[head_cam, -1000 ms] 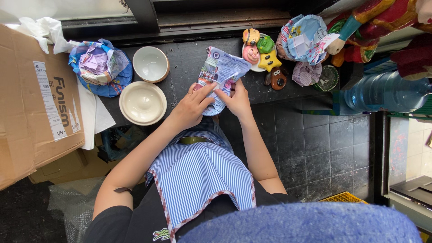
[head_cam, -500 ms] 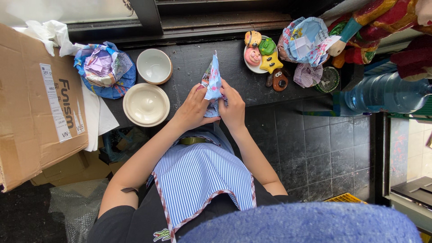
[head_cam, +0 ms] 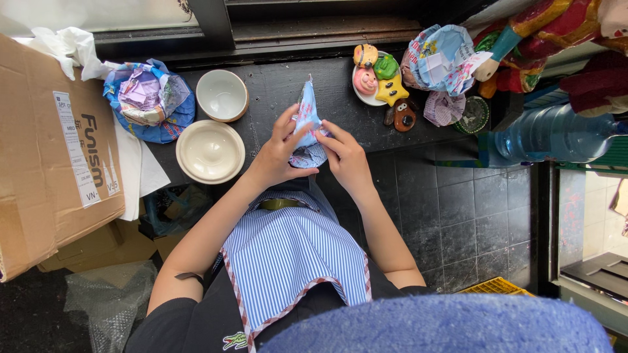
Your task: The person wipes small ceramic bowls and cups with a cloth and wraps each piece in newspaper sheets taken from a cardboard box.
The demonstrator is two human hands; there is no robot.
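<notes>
1. The person's left hand [head_cam: 278, 153] and right hand [head_cam: 347, 157] meet over the near edge of a dark ledge [head_cam: 275, 85], and together they hold a folded piece of light blue printed paper [head_cam: 306, 124].
2. The paper stands upright between the two hands, tapering to a point at the top and bunching into a crumpled wad at the bottom, just above the person's blue striped apron [head_cam: 291, 255].
3. The left hand's fingers are curled around the left side of the paper, with the thumb pressing under the crumpled lower part.
4. The right hand's fingers are held close together and pinch the paper's right edge, the index finger lying along it.
5. To the left of the hands, two cream bowls sit on the ledge: a wide shallow bowl [head_cam: 210, 151] near the left wrist and a smaller deep bowl [head_cam: 222, 95] behind it, close together.
6. Further left lies a heap of crumpled blue and purple wrapping paper [head_cam: 149, 101], beside an open cardboard box [head_cam: 46, 157].
7. Behind the right hand, a white plate [head_cam: 366, 97] carries small painted figures: a pink face, a green shape and a yellow star.
8. Right of that plate lies another crumpled blue paper bundle [head_cam: 439, 59], and a large clear water bottle [head_cam: 549, 137] lies on its side further right.
</notes>
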